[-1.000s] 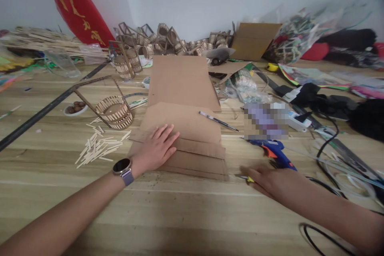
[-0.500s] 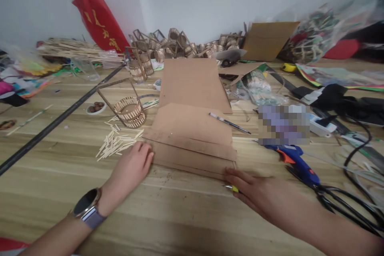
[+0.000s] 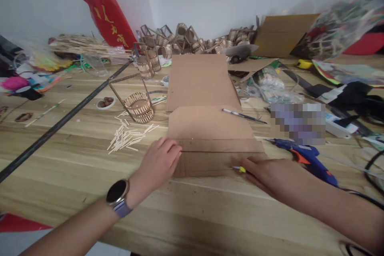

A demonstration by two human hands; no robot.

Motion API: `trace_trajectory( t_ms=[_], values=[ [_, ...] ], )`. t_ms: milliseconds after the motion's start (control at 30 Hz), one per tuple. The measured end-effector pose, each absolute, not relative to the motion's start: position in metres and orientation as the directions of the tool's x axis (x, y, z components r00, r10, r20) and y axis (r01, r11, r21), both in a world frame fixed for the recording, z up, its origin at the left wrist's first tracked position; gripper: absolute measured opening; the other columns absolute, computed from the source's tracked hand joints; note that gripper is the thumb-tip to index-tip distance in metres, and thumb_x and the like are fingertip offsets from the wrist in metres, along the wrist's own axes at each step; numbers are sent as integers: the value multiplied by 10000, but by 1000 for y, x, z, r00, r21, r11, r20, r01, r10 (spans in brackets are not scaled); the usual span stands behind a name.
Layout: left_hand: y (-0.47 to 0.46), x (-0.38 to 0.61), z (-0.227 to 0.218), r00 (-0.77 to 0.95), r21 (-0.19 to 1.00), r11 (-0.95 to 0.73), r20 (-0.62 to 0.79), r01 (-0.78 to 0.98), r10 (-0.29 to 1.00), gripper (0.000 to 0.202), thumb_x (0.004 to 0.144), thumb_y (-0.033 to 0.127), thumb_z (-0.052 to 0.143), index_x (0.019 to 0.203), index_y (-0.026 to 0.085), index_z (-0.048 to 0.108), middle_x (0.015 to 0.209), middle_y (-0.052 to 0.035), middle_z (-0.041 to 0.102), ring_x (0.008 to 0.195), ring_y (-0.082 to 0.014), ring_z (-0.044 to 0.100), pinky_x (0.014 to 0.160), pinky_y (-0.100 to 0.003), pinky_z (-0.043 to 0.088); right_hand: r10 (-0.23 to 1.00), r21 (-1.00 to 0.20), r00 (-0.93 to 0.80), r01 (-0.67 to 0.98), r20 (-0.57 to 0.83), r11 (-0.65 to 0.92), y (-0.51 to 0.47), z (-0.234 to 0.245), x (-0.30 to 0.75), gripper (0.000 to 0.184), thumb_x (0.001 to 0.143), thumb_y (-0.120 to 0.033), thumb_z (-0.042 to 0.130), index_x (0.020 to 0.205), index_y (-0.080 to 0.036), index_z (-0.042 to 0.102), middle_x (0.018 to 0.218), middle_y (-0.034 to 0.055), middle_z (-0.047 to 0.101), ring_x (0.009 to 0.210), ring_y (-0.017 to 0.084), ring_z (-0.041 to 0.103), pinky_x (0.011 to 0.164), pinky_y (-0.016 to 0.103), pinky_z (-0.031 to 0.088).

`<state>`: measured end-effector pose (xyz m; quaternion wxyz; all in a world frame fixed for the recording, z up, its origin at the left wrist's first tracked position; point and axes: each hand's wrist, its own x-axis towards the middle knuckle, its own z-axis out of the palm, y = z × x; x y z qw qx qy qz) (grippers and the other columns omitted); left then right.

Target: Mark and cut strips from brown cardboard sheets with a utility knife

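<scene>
head: right hand (image 3: 271, 174) tight around cutter (image 3: 241, 169); left hand (image 3: 159, 161) half-curled at cardboard (image 3: 207, 163), grip unclear

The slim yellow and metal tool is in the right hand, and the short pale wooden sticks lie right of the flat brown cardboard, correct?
No: the short pale wooden sticks lie left of the flat brown cardboard, as the head view shows. The slim tool is in the right hand.
</scene>
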<state>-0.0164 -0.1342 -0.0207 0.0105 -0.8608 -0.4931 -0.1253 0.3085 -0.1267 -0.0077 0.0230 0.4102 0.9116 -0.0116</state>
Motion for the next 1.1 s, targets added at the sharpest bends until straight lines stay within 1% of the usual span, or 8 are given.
trace_trajectory(
  t_ms=[67, 133, 267, 500, 767, 833, 967, 1100],
  values=[
    [-120, -12, -26, 534, 77, -574, 284, 815, 796, 305, 1013, 239, 382, 1134, 157, 650, 1248, -133, 619, 1182, -291, 539, 1006, -474, 452, 680, -9, -725, 685, -109, 729, -125, -5, 277, 112, 934, -257, 557, 982, -217, 649, 780, 15, 710, 653, 170, 690, 516, 249, 388],
    [-109, -7, -37, 575, 72, -614, 279, 786, 769, 349, 1024, 274, 385, 1267, 133, 593, 1421, -159, 522, 1366, -303, 419, 1116, -480, 373, 640, 28, -758, 642, -127, 766, -123, -6, 249, 82, 921, -251, 591, 931, -202, 656, 752, 17, 705, 609, 180, 683, 480, 264, 347],
    [-98, 0, -58, 634, 50, -652, 188, 757, 750, 456, 1047, 384, 338, 1436, 177, 456, 1570, -119, 382, 1466, -302, 304, 1173, -500, 294, 552, 101, -828, 543, -102, 833, -116, -15, 216, 116, 908, -268, 632, 974, -187, 681, 815, 38, 730, 618, 192, 687, 457, 279, 329],
    [-100, 2, -62, 640, 55, -654, 159, 755, 752, 481, 1042, 405, 352, 1474, 205, 421, 1590, -101, 358, 1477, -284, 290, 1182, -501, 261, 467, 131, -884, 460, -29, 878, -109, -28, 207, 112, 865, -246, 662, 944, -168, 677, 827, 37, 737, 601, 166, 670, 451, 263, 322],
    [-99, 3, -63, 640, 68, -658, 174, 750, 748, 483, 1044, 409, 343, 1462, 187, 440, 1584, -111, 366, 1467, -313, 301, 1176, -522, 268, 510, 104, -860, 506, -18, 856, -109, -31, 203, 86, 822, -213, 686, 899, -190, 656, 761, 12, 733, 527, 156, 650, 421, 268, 251],
    [-99, 3, -64, 639, 70, -657, 176, 750, 749, 483, 1044, 409, 340, 1460, 185, 441, 1583, -111, 367, 1467, -313, 300, 1177, -520, 266, 522, 100, -853, 517, -27, 850, -109, -35, 204, 92, 820, -210, 688, 905, -196, 653, 773, 15, 736, 545, 167, 667, 426, 269, 271],
    [-99, 3, -64, 639, 71, -656, 173, 751, 750, 482, 1043, 406, 342, 1460, 186, 440, 1581, -111, 370, 1468, -309, 297, 1179, -516, 256, 537, 88, -839, 530, -93, 843, -110, -38, 205, 165, 813, -177, 689, 973, -195, 652, 829, 33, 747, 600, 183, 698, 467, 255, 358],
    [-99, 3, -64, 640, 72, -659, 179, 749, 747, 484, 1040, 405, 355, 1459, 180, 444, 1577, -121, 375, 1466, -309, 298, 1173, -524, 261, 532, 41, -806, 541, -258, 840, -111, -23, 198, 234, 817, -80, 641, 1031, -177, 652, 814, 56, 754, 616, 227, 726, 457, 265, 397]
  ],
)
